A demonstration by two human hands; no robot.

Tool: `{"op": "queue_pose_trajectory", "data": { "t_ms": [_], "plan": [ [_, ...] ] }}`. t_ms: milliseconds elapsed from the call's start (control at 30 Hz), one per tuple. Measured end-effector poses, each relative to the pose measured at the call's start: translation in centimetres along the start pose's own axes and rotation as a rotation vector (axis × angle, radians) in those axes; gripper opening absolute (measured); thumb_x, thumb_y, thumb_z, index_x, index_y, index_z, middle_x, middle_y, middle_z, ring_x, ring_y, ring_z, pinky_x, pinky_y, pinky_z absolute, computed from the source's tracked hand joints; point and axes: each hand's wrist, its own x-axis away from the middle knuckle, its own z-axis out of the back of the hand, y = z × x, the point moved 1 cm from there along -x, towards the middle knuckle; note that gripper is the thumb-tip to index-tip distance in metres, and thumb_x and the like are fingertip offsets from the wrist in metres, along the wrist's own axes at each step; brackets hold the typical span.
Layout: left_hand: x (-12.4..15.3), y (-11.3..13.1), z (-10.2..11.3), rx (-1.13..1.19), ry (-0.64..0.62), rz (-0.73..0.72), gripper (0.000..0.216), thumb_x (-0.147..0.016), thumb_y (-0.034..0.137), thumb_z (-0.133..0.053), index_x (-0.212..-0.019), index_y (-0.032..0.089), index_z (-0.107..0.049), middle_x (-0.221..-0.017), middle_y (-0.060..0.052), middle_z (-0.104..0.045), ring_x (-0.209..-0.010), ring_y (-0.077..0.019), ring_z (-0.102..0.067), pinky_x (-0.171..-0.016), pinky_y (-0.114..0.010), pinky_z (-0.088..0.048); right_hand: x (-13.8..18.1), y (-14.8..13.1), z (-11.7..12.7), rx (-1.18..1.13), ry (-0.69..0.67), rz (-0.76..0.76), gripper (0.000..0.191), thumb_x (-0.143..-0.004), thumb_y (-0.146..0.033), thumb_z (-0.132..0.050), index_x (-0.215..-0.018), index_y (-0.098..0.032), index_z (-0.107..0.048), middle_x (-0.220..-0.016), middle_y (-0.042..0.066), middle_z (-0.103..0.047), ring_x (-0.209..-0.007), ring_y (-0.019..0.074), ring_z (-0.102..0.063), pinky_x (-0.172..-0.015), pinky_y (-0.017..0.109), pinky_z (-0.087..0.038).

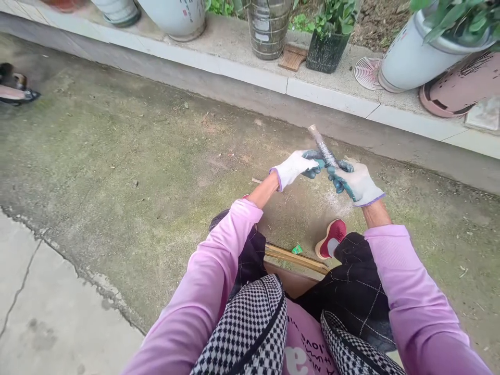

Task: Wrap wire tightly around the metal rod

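Observation:
Both my hands wear white gloves with dark green fingers. My left hand (pixel 297 166) and my right hand (pixel 353 183) meet in front of me, fingers closed around the lower part of a short grey rod-like tool (pixel 322 145) that points up and away. The tool looks rough like a rasp, though I cannot make it out fully. Pale dust (pixel 338 200) lies on the ground under my hands. Thin wooden sticks (pixel 297 256) lie across near my knees, next to my red shoe (pixel 332 238).
A raised concrete ledge (pixel 250 73) runs across the far side with several plant pots, a dark metal pot (pixel 269 28) and a white fan-like grille (pixel 367 73). Sandals (pixel 13 88) lie at far left. Mossy concrete ground stretches left; a cracked slab (pixel 47 312) lies near left.

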Motion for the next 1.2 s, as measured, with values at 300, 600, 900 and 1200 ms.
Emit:
{"op": "queue_pose_trajectory", "data": {
  "t_ms": [300,600,900,1200],
  "plan": [
    [1.6,1.5,0.1,-0.108,-0.107,0.021,0.01,-0.091,0.006,-0.09,-0.091,0.009,-0.08,-0.063,0.004,-0.067,-0.058,-0.0054,-0.06,-0.066,-0.019,-0.054,-1.2,0.1,1.0,-0.068,0.065,-0.041,0.05,-0.069,-0.052,-0.104,-0.087,-0.021,-0.07,-0.065,-0.002,-0.064,-0.046,0.011,-0.05,-0.035,0.024,-0.044],
    [0.2,0.1,1.7,-0.11,0.092,0.014,0.017,-0.094,0.005,-0.083,-0.081,0.013,-0.075,-0.062,0.003,-0.064,-0.056,-0.0059,-0.054,-0.062,-0.022,-0.048,-0.4,-0.9,2.1,-0.161,-0.072,-0.034,0.054,-0.062,-0.055,-0.103,-0.091,-0.022,-0.072,-0.069,-0.001,-0.064,-0.05,0.0111,-0.049,-0.039,0.025,-0.041],
    [0.3,-0.3,2.6,-0.315,-0.083,-0.011,0.023,-0.082,-0.004,-0.071,-0.07,0.015,-0.074,-0.066,0.002,-0.068,-0.063,-0.01,-0.056,-0.063,-0.023,-0.045,1.7,-0.6,1.7,0.195,-0.638,-0.201,0.052,-0.063,-0.055,-0.104,-0.094,-0.018,-0.085,-0.064,-0.001,-0.067,-0.049,0.0119,-0.053,-0.043,0.026,-0.042],
    [1.8,-0.2,1.6,-0.399,-0.04,0.025,0.02,-0.079,-0.002,-0.076,-0.073,0.017,-0.079,-0.06,-0.001,-0.069,-0.059,-0.0128,-0.054,-0.061,-0.026,-0.046,-0.8,1.1,1.0,0.841,-0.3,-0.107,0.032,-0.086,-0.025,-0.084,-0.061,-0.026,-0.064,-0.049,-0.001,-0.056,-0.044,0.0142,-0.049,-0.045,0.029,-0.035]
  ]
}}
